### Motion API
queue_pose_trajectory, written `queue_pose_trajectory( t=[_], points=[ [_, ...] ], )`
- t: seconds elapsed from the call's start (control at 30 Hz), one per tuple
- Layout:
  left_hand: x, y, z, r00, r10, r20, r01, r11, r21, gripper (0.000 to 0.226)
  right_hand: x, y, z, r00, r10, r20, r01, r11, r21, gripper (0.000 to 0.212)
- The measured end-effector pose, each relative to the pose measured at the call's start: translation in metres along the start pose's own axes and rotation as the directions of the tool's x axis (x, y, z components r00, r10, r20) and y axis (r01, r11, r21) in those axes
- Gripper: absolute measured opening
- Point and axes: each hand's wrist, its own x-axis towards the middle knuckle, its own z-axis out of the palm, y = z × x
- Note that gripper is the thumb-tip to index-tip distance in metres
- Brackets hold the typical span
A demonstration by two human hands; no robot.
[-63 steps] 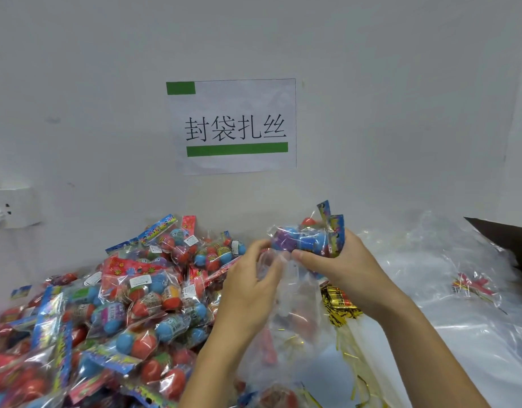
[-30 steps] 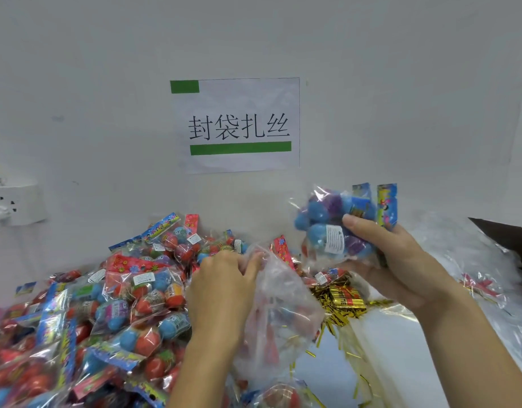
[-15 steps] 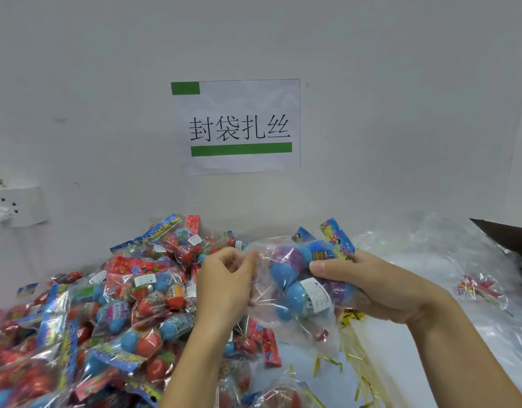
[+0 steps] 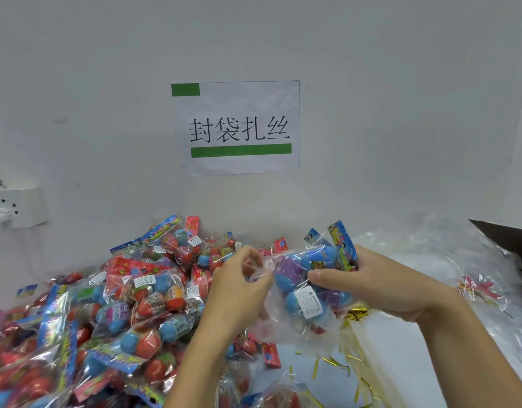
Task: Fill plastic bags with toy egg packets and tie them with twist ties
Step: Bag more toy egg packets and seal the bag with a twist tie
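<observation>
The right hand (image 4: 380,285) grips a packet (image 4: 310,282) of blue and purple toy eggs, thumb across its front and fingers curled behind it, near the middle of the scene above the table (image 4: 401,348). The packet has a white warning label on its lower part and a colourful card header sticking up at its top right. It sits partly inside a clear bag (image 4: 283,328), whose thin film wraps around and hangs below it. The left hand (image 4: 239,290) pinches the bag's edge just left of the packet, fingers curled on the film. The two hands are close together, with the packet between them.

To the left, a large pile (image 4: 106,313) of similar packets covers the table, mostly red and blue eggs in clear wrap with bright headers; it reaches from the near left edge to the far wall. More packets lie near the bottom edge below the hands. Gold ties (image 4: 354,315) lie loose on the table below the right hand, some scattered toward the near side. On the right, a heap of clear bags (image 4: 460,260) spreads to the far right, with a small red and gold bundle (image 4: 477,290) lying on it. A dark box corner (image 4: 507,237) shows at the right edge. On the wall hangs a paper sign (image 4: 239,128) with green bars and black characters, and a white socket (image 4: 12,207) sits at far left.
</observation>
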Motion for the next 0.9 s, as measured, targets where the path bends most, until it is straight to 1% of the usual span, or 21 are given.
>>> queue_pose_trajectory(
  t=[0.1,0.17,0.23,0.3,0.37,0.4,0.5,0.53,0.6,0.7,0.8,0.87,0.9],
  points=[
    [-0.001,0.002,-0.002,0.994,-0.04,0.097,0.053,0.99,-0.128,0.011,0.003,0.003,0.005,1.0,-0.007,0.027,0.006,0.999,0.034,0.029],
    [-0.001,0.003,-0.004,0.992,-0.072,0.108,0.09,0.98,-0.179,0.011,0.003,0.002,0.006,0.999,0.021,0.026,-0.022,1.0,0.021,0.019],
    [-0.001,0.001,-0.005,0.996,-0.084,0.039,0.089,0.981,-0.174,0.015,0.004,-0.001,0.007,0.998,0.046,-0.041,-0.049,0.996,-0.069,0.009],
    [0.001,-0.001,-0.003,0.997,-0.061,-0.041,0.054,0.988,-0.145,0.016,0.008,-0.001,0.008,0.981,0.048,-0.189,-0.084,0.979,-0.184,0.012],
    [0.002,-0.001,0.0,0.995,-0.017,-0.099,0.006,0.993,-0.114,0.015,0.012,-0.002,0.009,0.947,0.03,-0.32,-0.116,0.961,-0.253,0.007],
    [0.002,0.0,0.002,0.993,-0.003,-0.116,-0.011,0.993,-0.117,0.014,0.013,-0.002,0.01,0.944,0.024,-0.328,-0.118,0.955,-0.271,0.011],
    [0.001,0.002,0.004,0.989,0.011,-0.149,-0.029,0.993,-0.117,0.015,0.009,-0.006,0.01,0.974,0.036,-0.224,-0.102,0.952,-0.288,0.017],
    [0.0,0.003,0.004,0.986,0.014,-0.168,-0.033,0.993,-0.109,0.017,0.006,-0.007,0.007,0.979,0.034,-0.203,-0.092,0.954,-0.287,0.016],
    [0.0,0.003,0.001,0.976,0.022,-0.218,-0.039,0.996,-0.076,0.019,-0.002,-0.007,-0.004,0.973,0.005,-0.23,-0.065,0.966,-0.252,0.012],
    [-0.001,0.004,-0.002,0.968,0.03,-0.249,-0.048,0.997,-0.067,0.021,-0.015,-0.006,-0.023,0.928,-0.046,-0.369,-0.027,0.982,-0.189,0.008],
    [0.0,0.004,-0.004,0.964,0.027,-0.264,-0.05,0.995,-0.082,0.022,-0.021,-0.001,-0.037,0.858,-0.029,-0.513,-0.008,0.998,-0.069,0.01],
    [0.002,0.001,-0.005,0.958,0.026,-0.286,-0.061,0.992,-0.113,0.025,-0.02,0.0,-0.04,0.831,0.006,-0.557,-0.016,1.0,-0.013,0.013],
    [0.003,0.0,-0.006,0.956,0.01,-0.295,-0.059,0.986,-0.159,0.027,-0.019,0.0,-0.039,0.825,0.021,-0.565,-0.009,1.0,0.025,0.013]
  ],
)
